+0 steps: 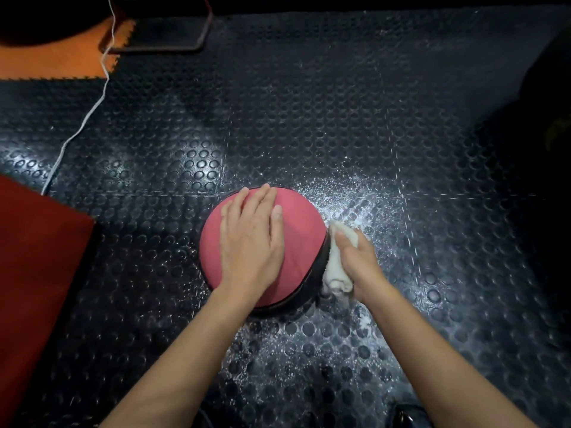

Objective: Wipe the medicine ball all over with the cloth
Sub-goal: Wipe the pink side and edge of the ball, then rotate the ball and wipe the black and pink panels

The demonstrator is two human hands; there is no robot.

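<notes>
A pink medicine ball (302,242) with a black band along its right and lower side rests on the studded black floor mat (309,118). My left hand (250,239) lies flat on top of the ball, fingers spread and pointing away from me. My right hand (358,261) presses a bunched white cloth (335,273) against the ball's right side, over the black band. The ball's underside and far side are hidden.
A red mat (34,273) lies at the left. A white cord (80,128) runs from the top left down to it. An orange floor tile (55,60) and a dark flat frame (163,35) sit at the top left. A dark bulky shape (543,103) fills the right edge.
</notes>
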